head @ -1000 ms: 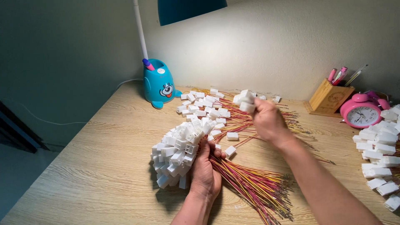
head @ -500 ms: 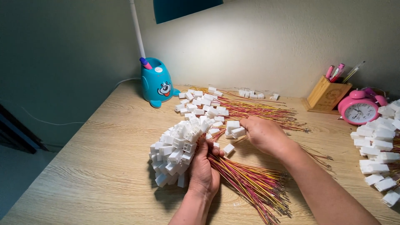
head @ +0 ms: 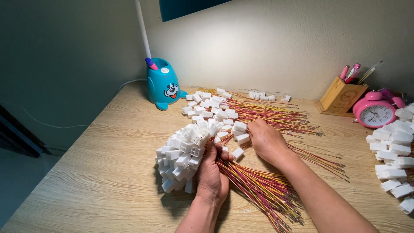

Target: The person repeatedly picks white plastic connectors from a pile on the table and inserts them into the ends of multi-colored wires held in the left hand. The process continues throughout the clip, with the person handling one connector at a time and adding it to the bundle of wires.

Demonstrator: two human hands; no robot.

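— What has changed since a second ago?

— The right hand [head: 268, 142] was up over the loose pile of wired connectors [head: 224, 110] at twelve o'clock on the desk [head: 108, 142], carrying a few white plugs. Now it has come down beside the big bundle [head: 187, 153], at about two o'clock from it.

— And its grip?

— Pressed together, pinching a few white connectors [head: 239, 131] whose wires run under the palm.

— The left hand [head: 212, 172]?

— Hardly moved. Its grip stays wrapped round the bundle where the plugs meet the red and yellow wires [head: 263, 192]; the plug heads fan out toward ten o'clock, and the wires trail to four o'clock across the desk.

— Anything else about?

— A blue lamp base [head: 163, 84] at eleven o'clock, a wooden pen holder [head: 340, 97] and pink alarm clock [head: 378, 113] at two, more white connectors at three o'clock [head: 394, 151].
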